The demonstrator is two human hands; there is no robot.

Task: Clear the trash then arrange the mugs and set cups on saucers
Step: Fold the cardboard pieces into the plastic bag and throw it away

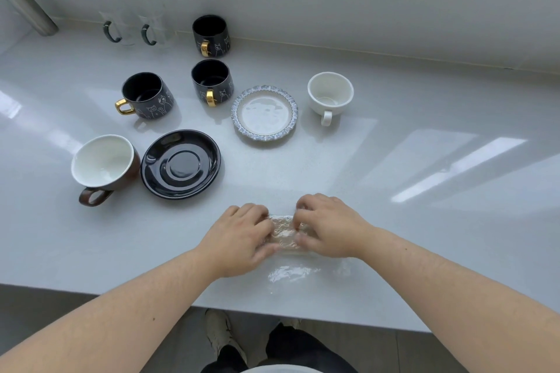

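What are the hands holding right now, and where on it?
Both hands are on a crumpled clear plastic wrapper lying on the countertop: the left hand grips its left end, the right hand its right end.

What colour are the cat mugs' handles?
Gold, on all three dark cat mugs; clearest in the head view.

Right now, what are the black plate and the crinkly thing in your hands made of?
The black saucer looks like glazed ceramic: it is glossy, with bright reflections and moulded rings. The crinkly wrapper, held between the left hand and right hand, looks like thin clear plastic film: it wrinkles and glints, though it is partly hidden.
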